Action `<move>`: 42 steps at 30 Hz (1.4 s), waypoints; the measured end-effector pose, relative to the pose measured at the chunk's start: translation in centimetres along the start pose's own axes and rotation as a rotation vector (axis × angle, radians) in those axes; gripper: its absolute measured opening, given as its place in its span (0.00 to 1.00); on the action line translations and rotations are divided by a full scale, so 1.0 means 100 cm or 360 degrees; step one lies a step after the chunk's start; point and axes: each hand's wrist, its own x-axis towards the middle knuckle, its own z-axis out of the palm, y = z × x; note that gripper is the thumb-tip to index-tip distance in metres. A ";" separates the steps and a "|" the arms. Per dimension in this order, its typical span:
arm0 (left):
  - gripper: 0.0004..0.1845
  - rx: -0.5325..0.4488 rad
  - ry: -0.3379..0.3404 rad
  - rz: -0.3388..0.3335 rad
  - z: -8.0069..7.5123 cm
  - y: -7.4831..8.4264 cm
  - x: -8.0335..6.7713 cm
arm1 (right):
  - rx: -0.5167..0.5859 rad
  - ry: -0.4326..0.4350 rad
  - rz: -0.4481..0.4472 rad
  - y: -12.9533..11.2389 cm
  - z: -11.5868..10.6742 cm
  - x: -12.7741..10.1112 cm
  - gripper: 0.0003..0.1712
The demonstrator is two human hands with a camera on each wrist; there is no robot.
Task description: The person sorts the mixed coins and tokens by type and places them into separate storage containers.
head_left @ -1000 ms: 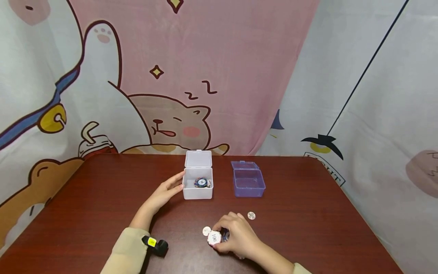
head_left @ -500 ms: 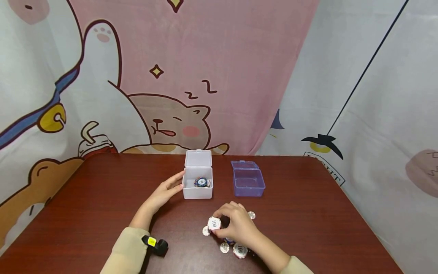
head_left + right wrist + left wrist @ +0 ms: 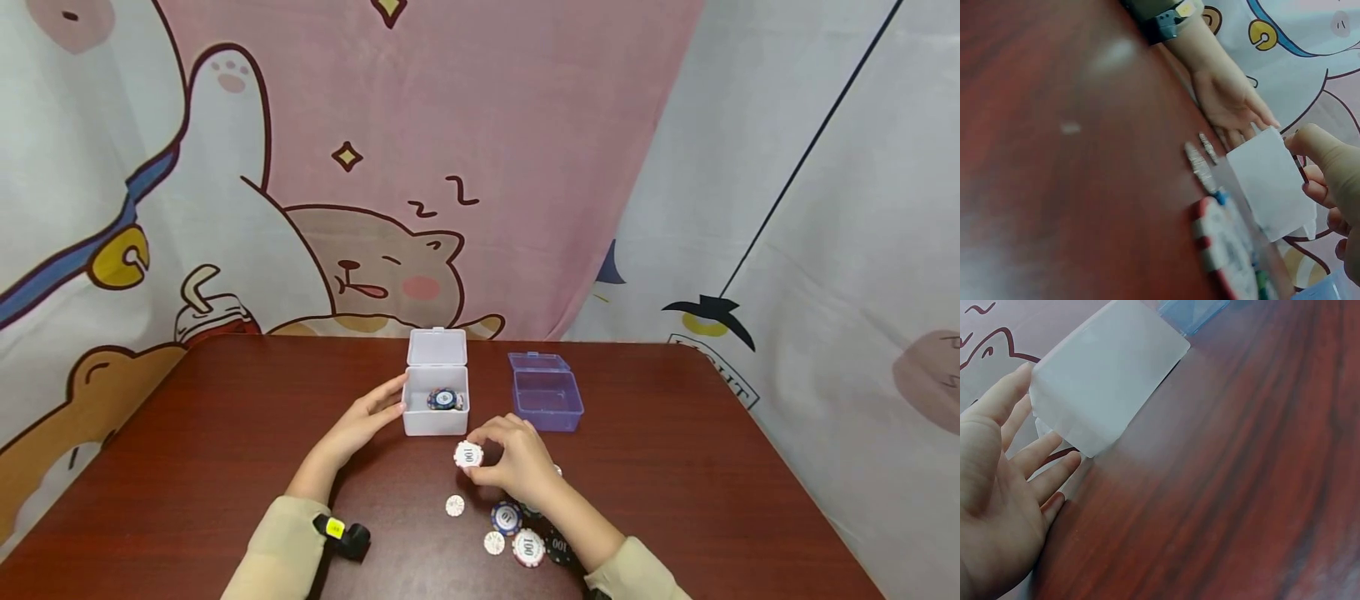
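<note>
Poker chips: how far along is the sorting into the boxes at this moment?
Done: the open white box already holds at least one dark-rimmed chip; the purple box looks empty. In hand: the right hand pinches a white 100 chip just in front of the white box, which the left hand steadies with straight fingers. Left: about five loose chips lie on the table.
</note>
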 end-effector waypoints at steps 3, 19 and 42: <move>0.29 -0.0006 -0.0003 0.0008 0.001 0.000 0.000 | -0.0005 0.0028 -0.0001 -0.001 -0.002 0.009 0.20; 0.29 0.0023 0.0003 -0.0002 0.001 0.002 0.000 | 0.0012 0.0117 -0.0005 -0.001 -0.004 0.050 0.18; 0.29 0.0049 -0.0003 -0.0029 0.001 0.003 -0.001 | -0.0042 0.0053 0.0226 0.014 0.018 0.088 0.18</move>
